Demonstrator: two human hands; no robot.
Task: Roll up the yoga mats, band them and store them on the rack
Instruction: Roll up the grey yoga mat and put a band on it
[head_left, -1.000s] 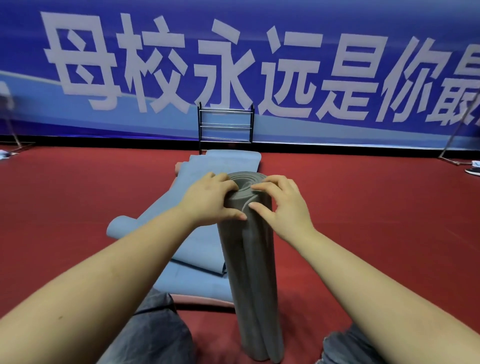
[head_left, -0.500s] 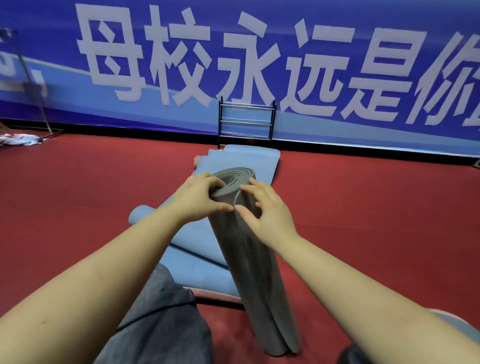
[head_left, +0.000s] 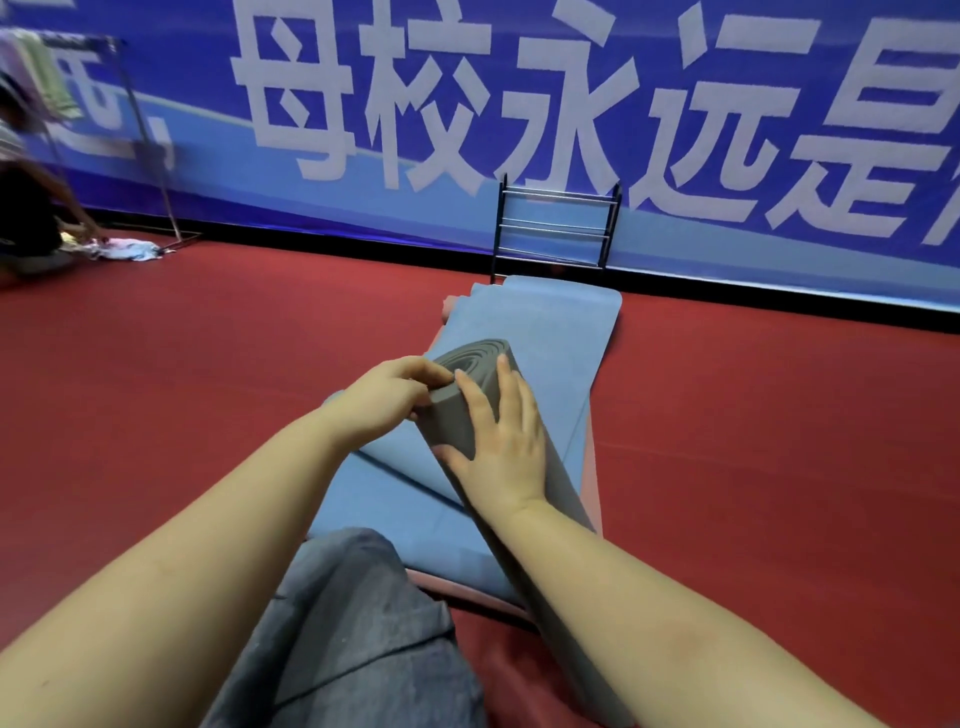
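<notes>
Grey mat: We see a rolled-up grey mat (head_left: 457, 426). It stands on its end on the red floor (head_left: 208, 415) and leans to the left at the top. We can see the swirl of its layers at the top end.
Left hand: Our left hand (head_left: 387, 397) holds the top edge of the grey mat. The fingers curl over the rim and the thumb is under it, so this hand is grasping the roll.
Right hand: Our right hand (head_left: 501, 441) lies flat on the side of the grey mat, just below the top. The fingers are straight and spread out. It presses on the roll and does not curl around it.
Blue mat: A blue mat (head_left: 540, 348) lies flat on the floor behind the grey roll. Part of it is folded over near our left arm.
Pink mat: A pink mat (head_left: 592, 467) peeks out from under the blue mat at its edges.
Rack: A black metal rack (head_left: 558, 228) stands by the wall, just past the far end of the blue mat.
Wall: A big blue banner (head_left: 519, 104) with white letters covers the wall.
Far left: Another person (head_left: 26, 208) sits low on the floor by some cloths (head_left: 124, 249). It is blurry there.
Our leg: Our knee in grey trousers (head_left: 353, 623) is at the bottom, between our arms.
</notes>
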